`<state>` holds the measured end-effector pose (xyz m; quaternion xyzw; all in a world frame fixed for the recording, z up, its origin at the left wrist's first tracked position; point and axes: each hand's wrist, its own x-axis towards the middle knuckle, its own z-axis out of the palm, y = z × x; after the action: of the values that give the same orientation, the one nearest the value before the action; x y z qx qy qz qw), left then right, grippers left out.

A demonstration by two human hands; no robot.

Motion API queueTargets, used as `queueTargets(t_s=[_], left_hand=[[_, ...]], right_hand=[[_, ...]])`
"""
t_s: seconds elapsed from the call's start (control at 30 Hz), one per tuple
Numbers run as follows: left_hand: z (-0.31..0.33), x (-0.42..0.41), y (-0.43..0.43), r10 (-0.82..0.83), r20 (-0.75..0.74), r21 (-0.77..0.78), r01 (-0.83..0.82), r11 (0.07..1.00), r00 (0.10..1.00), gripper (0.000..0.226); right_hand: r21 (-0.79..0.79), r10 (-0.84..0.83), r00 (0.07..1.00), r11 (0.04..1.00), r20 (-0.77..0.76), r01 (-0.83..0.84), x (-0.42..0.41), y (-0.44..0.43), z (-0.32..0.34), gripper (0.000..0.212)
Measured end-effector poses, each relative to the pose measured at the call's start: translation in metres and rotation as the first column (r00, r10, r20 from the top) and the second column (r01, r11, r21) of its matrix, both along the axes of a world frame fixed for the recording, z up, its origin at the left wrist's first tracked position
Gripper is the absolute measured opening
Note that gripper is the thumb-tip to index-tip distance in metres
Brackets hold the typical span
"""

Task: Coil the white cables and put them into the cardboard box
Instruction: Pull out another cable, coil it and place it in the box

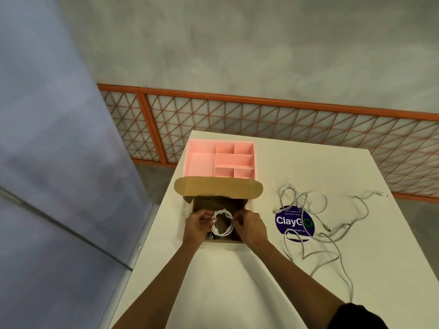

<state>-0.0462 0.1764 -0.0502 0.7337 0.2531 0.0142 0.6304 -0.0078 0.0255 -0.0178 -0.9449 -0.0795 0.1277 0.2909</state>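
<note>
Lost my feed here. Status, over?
Left hand, right hand hold coiled cable at open box. Loose cables on table, right. Nothing blocking.

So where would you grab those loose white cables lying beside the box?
Probably a free plug end, like the one at the far right of the loose cables, pinched from above: it lies flat on the table, clear of the tangle, so coiling can start there.
</note>
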Motion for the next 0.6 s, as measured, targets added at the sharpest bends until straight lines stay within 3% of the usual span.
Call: queueTargets(t_s=[0.07, 0.3, 0.47, 0.6], left_hand=[[-0.002, 0.002, -0.001, -0.025, -0.041, 0.019, 0.026, 0.999, 0.999, 0.021], [-0.003, 0.015, -0.011, -0.119, -0.159, 0.343, 0.168, 0.924, 0.980, 0.020], [-0.006, 0.016, -0.019, -0.131, -0.262, 0.487, 0.248, 0.837, 0.956, 0.018], [-0.009, 0.017, -0.020, -0.171, -0.300, 0.509, 0.309, 0.804, 0.939, 0.021]], right_hand=[[-0.111, 0.038, 0.999, 0.993, 0.002, -0.037, 0.002, 0.002, 0.000, 0.022], [-0.372, 0.208, 0.977, 0.912, 0.052, -0.174, 0.008, 0.002, -0.001, 0.025], [-0.441, 0.249, 0.968, 0.869, -0.002, -0.225, 0.006, -0.001, -0.002, 0.028], [-0.454, 0.279, 0.960, 0.856, -0.001, -0.249, 0.003, -0.004, -0.004, 0.028]])
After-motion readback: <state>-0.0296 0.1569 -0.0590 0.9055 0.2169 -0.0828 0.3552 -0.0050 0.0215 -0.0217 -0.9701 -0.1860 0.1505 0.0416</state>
